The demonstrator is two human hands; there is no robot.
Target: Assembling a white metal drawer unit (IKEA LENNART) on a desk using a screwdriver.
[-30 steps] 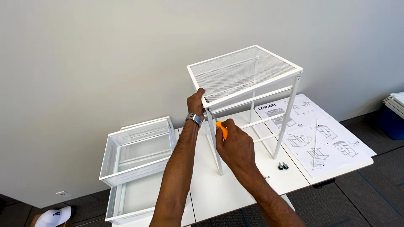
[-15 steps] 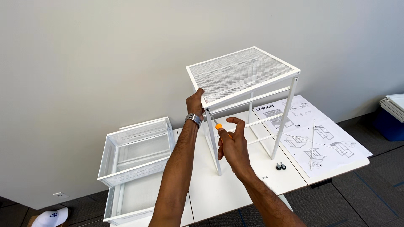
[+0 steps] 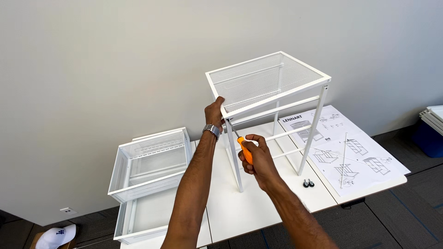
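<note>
So, counted up: one white metal frame (image 3: 270, 99), two mesh drawers (image 3: 150, 161) stacked, one instruction sheet (image 3: 344, 147), two small black casters (image 3: 308, 183), one screwdriver (image 3: 244, 150), and a white cap (image 3: 55, 236) down on the floor. Everything but the cap is set on one white table (image 3: 258, 203).

The frame is stood upright in the middle of the table, a boxy thing made of thin white legs and rails, topped by a perforated mesh panel. The drawers are placed left of the frame, the sheet right of it, the casters just by its front right leg.

The frame's top front corner is gripped by the left hand (image 3: 214, 113), fingers curled over the edge; a metal watch is worn on that wrist. The orange-handled screwdriver is clenched in the right hand (image 3: 258, 159), its tip aimed up at that same corner.

Compared with half a second ago, not much is changed: the right hand's fingers, spread then, are now wrapped tighter around the handle.
</note>
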